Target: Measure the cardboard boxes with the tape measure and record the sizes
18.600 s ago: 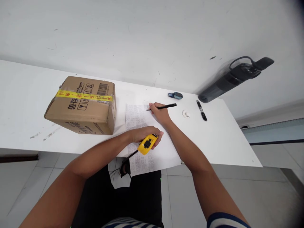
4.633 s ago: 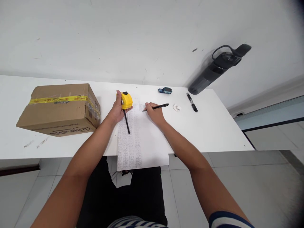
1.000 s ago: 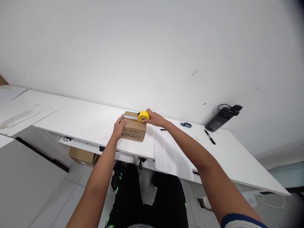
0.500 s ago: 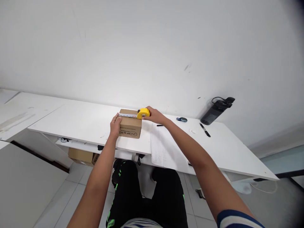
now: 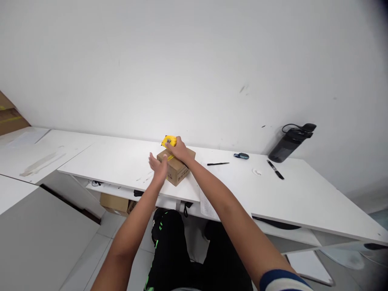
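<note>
A small brown cardboard box with dark print sits turned at an angle on the white desk. My right hand is closed around a yellow tape measure above the far left part of the box. No drawn-out blade shows from the tape measure. My left hand is at the box's left side with its thumb and fingers spread. Whether its palm touches the box is hard to tell.
Right of the box lie a paper sheet, a black pen, a small blue-black object and a black marker-like item. A dark bottle leans against the wall. More cardboard boxes stand far left and under the desk.
The tape blade, stretched across the box before, is no longer out. The tape measure has moved left in my right hand. The box has turned, and my left hand's fingers have spread.
</note>
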### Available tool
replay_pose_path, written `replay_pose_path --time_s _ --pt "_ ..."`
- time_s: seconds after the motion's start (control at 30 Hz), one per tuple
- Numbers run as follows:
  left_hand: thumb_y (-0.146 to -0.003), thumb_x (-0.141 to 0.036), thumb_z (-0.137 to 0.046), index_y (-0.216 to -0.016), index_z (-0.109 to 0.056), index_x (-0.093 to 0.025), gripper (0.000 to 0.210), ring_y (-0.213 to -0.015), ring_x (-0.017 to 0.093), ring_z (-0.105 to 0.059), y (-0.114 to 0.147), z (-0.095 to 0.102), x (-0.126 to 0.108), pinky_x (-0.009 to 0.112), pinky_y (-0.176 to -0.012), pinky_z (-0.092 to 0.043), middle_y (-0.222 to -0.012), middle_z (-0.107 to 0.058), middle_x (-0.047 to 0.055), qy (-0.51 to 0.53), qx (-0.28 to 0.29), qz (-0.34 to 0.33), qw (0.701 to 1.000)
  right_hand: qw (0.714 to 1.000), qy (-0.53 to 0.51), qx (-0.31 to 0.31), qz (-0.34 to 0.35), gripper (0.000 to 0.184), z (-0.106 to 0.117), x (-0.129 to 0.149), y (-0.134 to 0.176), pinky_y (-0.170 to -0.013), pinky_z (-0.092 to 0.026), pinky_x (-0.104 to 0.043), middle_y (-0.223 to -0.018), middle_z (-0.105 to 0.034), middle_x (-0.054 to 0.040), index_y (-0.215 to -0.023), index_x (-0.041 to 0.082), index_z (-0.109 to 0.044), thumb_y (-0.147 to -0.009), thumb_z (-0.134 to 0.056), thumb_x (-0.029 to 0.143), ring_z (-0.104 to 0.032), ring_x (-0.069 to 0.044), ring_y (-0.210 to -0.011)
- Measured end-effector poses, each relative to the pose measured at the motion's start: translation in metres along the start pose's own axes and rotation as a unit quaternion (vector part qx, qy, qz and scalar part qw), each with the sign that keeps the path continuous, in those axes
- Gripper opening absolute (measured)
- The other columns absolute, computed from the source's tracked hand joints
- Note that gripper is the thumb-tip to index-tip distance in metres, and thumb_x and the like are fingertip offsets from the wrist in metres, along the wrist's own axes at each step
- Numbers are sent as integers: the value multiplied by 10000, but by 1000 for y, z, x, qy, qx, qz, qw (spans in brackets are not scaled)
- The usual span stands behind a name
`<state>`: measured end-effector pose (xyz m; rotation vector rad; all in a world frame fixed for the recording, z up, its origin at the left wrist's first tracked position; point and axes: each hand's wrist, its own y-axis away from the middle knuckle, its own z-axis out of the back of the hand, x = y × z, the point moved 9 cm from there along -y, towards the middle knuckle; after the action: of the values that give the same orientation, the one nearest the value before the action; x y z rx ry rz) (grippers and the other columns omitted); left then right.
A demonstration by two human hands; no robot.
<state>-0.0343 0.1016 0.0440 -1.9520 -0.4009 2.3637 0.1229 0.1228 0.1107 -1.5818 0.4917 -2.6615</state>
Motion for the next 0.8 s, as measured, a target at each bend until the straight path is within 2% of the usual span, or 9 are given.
replay_pose_path --time_s 0.1,0.17,0.27,0.33,0.4,0.47,0.6,0.7,0.8 --pt "-811 -428 -683 -1561 -269 -233 878 -1546 353 -167 -28 22 -7 527 -1219 -222 -1660 -235 157 -30 -34 33 998 999 23 1 24 548 -1 2 3 -796 -499 -374 -1084 -679 -59 -1305 240 -451 -858 -572 533 -643 -240 -915" --pt "-768 -403 -717 -1515 -371 -232 841 -1471 355 -344 -44 14 -4 499 -1142 -364 -1608 -340 168 3 43 36 998 996 56 7 70 592 -3 11 6 -838 -491 -378 -1125 -683 -64 -1410 256 -421 -882 -566 482 -644 -246 -958" --pt "-760 -442 -695 -1384 -550 -204 683 -1169 308 -621 -53 -9 9 443 -966 -505 -1357 -615 146 88 161 50 982 981 137 11 134 561 -7 26 11 -873 -475 -373 -1127 -689 -80 -1468 263 -427 -932 -516 401 -632 -254 -1008" --pt "-756 -464 -685 -1264 -653 -190 577 -1028 273 -661 -55 -14 18 413 -900 -524 -1175 -708 103 117 179 53 975 967 197 26 159 513 -12 33 14 -842 -477 -365 -1083 -692 -90 -1454 262 -466 -956 -485 385 -632 -259 -981" --pt "-735 -452 -706 -1181 -709 -188 518 -998 253 -658 -58 -12 22 386 -888 -520 -1129 -729 82 132 158 43 978 952 246 49 173 472 -12 35 20 -798 -481 -353 -1068 -690 -90 -1426 277 -501 -969 -475 391 -636 -255 -936" --pt "-723 -432 -720 -1143 -735 -182 489 -1015 245 -650 -60 -10 22 375 -902 -512 -1156 -729 83 145 140 30 979 943 278 64 172 454 -2 31 31 -774 -484 -340 -1128 -685 -83 -1414 308 -512 -971 -482 402 -641 -253 -942" --pt "-733 -414 -712 -1155 -744 -179 484 -1041 244 -642 -61 -14 21 371 -926 -503 -1190 -725 80 162 146 16 976 938 311 60 138 490 42 12 73 -767 -497 -330 -1297 -643 -71 -1449 334 -485 -968 -512 419 -648 -260 -1025" --pt "-732 -420 -706 -1153 -745 -181 485 -1019 241 -647 -61 -16 24 370 -917 -509 -1168 -731 74 162 145 24 976 931 346 60 103 507 71 -5 109 -709 -497 -315 -1206 -675 -73 -1465 326 -481 -972 -508 440 -672 -247 -931" --pt "-722 -422 -711 -1134 -750 -183 478 -1024 248 -645 -61 -16 24 376 -919 -511 -1173 -730 78 163 141 25 976 921 374 58 92 521 80 -11 127 -683 -493 -301 -1139 -693 -71 -1481 316 -471 -979 -490 455 -682 -241 -892"
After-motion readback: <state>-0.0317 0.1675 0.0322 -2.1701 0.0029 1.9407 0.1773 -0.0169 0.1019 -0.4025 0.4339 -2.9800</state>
